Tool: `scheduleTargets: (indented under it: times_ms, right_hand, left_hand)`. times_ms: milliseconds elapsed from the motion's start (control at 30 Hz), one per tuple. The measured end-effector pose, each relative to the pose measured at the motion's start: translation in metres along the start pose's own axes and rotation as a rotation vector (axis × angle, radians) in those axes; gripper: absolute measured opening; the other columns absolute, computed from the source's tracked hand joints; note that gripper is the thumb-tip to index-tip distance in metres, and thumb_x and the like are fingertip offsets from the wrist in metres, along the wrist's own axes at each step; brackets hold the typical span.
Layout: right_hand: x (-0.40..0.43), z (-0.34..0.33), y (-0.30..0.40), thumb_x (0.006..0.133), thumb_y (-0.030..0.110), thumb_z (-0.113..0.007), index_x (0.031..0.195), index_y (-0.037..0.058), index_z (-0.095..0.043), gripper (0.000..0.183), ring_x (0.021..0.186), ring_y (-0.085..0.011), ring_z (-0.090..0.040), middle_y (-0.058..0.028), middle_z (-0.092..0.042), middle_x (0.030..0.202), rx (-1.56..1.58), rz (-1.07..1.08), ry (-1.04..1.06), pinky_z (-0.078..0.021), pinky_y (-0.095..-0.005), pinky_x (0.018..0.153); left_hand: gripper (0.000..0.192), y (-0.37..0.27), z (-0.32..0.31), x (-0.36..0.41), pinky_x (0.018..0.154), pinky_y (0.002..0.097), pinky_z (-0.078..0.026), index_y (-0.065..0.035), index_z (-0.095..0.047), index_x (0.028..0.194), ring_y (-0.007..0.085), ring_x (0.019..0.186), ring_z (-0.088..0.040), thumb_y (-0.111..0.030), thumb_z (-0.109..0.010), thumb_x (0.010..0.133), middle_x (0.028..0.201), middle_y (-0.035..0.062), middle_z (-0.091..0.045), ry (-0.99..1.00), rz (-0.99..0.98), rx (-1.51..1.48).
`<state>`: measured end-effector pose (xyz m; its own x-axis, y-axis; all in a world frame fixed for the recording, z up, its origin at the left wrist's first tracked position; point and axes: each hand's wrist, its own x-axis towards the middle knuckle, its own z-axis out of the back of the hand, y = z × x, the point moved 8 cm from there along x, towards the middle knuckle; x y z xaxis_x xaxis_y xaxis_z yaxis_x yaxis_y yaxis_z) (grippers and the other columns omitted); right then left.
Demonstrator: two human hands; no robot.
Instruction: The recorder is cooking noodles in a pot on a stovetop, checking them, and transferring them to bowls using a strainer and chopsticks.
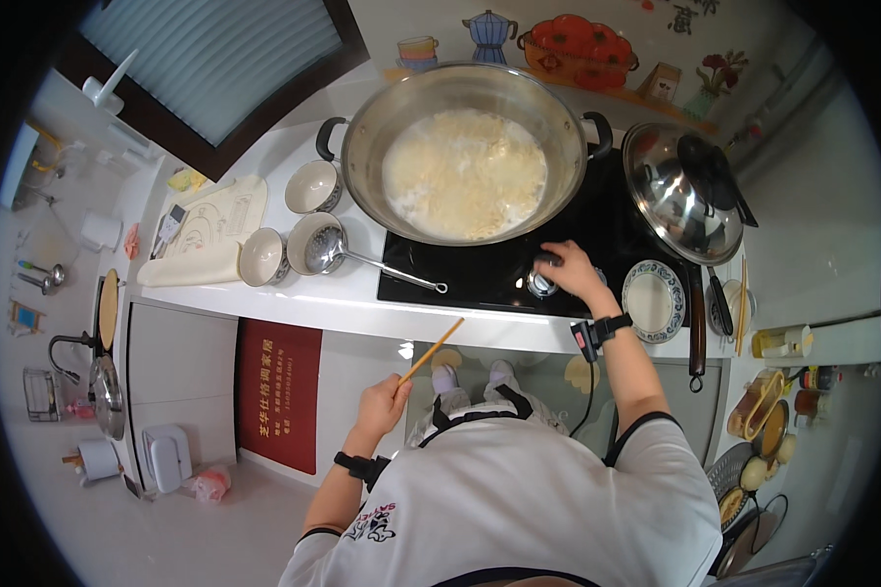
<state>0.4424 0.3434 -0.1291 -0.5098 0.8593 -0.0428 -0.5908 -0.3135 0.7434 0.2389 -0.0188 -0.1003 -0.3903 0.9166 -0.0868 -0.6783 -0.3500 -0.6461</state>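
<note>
A pair of wooden chopsticks (432,349), seen nearly as one stick, is gripped in my left hand (382,406) in front of the counter edge. My right hand (571,270) reaches over the black glass cooktop (470,273), its fingers around the dark top of a silver control knob (542,285). Behind it, a large two-handled steel pot (367,165) holds pale noodles (470,172) in cloudy, foamy liquid. Left of my right hand lies a slotted steel skimmer (393,271), its head in a bowl (301,246) and its handle across the cooktop.
Two more bowls (313,187) stand near the pot, beside a partly rolled dough mat (220,220). To the right are a domed steel lid (679,198), a blue-rimmed plate (652,301) and a long dark handle (697,330) projecting past the counter edge. A red mat (279,396) bears writing.
</note>
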Motion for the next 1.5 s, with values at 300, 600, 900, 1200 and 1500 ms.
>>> scheduleTargets:
  times_ms: [300, 600, 900, 1200, 1500]
  right_hand:
    - [0.009, -0.006, -0.038, 0.087, 0.036, -0.055, 0.107, 0.0013, -0.061, 0.040, 0.084, -0.0334, -0.062, -0.0202, -0.063, 0.097, 0.007, -0.125, -0.252, -0.0482, -0.0376, 0.073]
    - [-0.045, -0.011, 0.018, 0.075, 0.018, -0.067, 0.088, 0.0006, -0.055, 0.024, 0.076, -0.0349, -0.061, -0.0179, -0.061, 0.085, -0.223, -0.016, -0.145, -0.0486, -0.0417, 0.065]
    - [-0.042, -0.020, 0.018, 0.075, 0.018, -0.067, 0.089, 0.0010, -0.055, 0.025, 0.078, -0.0352, -0.061, -0.0172, -0.062, 0.087, -0.378, -0.027, -0.177, -0.0499, -0.0425, 0.067]
    - [-0.035, -0.018, 0.003, 0.077, 0.018, -0.065, 0.084, 0.0010, -0.054, 0.022, 0.070, -0.0386, -0.062, -0.0206, -0.063, 0.071, -0.346, -0.091, -0.266, -0.0495, -0.0451, 0.064]
    - [-0.016, 0.009, 0.027, 0.079, 0.016, -0.062, 0.108, 0.0006, -0.053, 0.034, 0.102, -0.0359, -0.052, -0.0193, -0.054, 0.113, -0.402, 0.135, -0.347, -0.0458, -0.0405, 0.083]
  left_hand:
    - [0.032, 0.034, 0.014, 0.001, 0.044, 0.0355, -0.034, -0.0007, -0.046, 0.072, 0.0284, 0.045, -0.045, -0.024, -0.049, 0.093, 0.052, 0.0149, -0.045, -0.079, 0.060, -0.098]
    - [0.033, 0.044, 0.013, 0.012, 0.044, 0.0327, -0.033, -0.0005, -0.046, 0.071, 0.0191, 0.043, -0.040, -0.025, -0.049, 0.093, 0.050, 0.0102, -0.042, -0.074, 0.049, -0.180]
    - [0.033, 0.056, 0.013, 0.016, 0.045, 0.0349, -0.036, -0.0008, -0.047, 0.071, 0.0240, 0.046, -0.045, -0.026, -0.050, 0.092, 0.052, 0.0126, -0.046, -0.072, 0.085, -0.192]
    - [0.033, 0.067, 0.012, 0.011, 0.047, 0.0289, -0.035, -0.0005, -0.049, 0.072, 0.0106, 0.051, -0.041, -0.025, -0.047, 0.094, 0.054, 0.0049, -0.044, -0.143, 0.125, -0.331]
    - [0.032, 0.067, 0.012, 0.009, 0.048, 0.0280, -0.035, -0.0006, -0.050, 0.073, 0.0097, 0.052, -0.039, -0.025, -0.050, 0.093, 0.055, 0.0022, -0.044, -0.200, 0.178, -0.455]
